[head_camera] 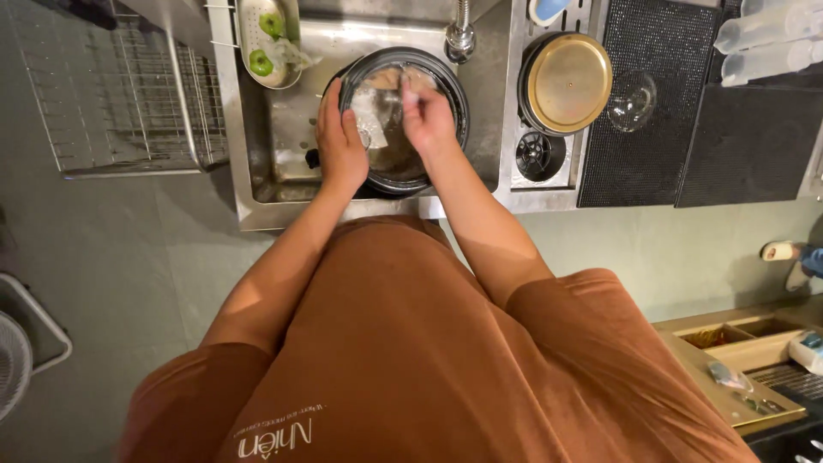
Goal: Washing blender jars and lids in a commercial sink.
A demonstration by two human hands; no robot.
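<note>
Two hands work in the sink [257, 184]: our left hand [340, 141] curls around the rim of the dark round pot [446, 90], steadying it, while our right hand [427, 116] closes on something pale inside, too blurred to name. We judge this mid-scrub; next calls for a firm rim grip while the wiping hand circles the wall.

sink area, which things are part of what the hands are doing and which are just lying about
In use:
- dark pot in the sink
- left hand on its rim
- right hand inside it

Lying about:
- gold lid
- upturned glass
- green fruit tray
- wire rack
</note>
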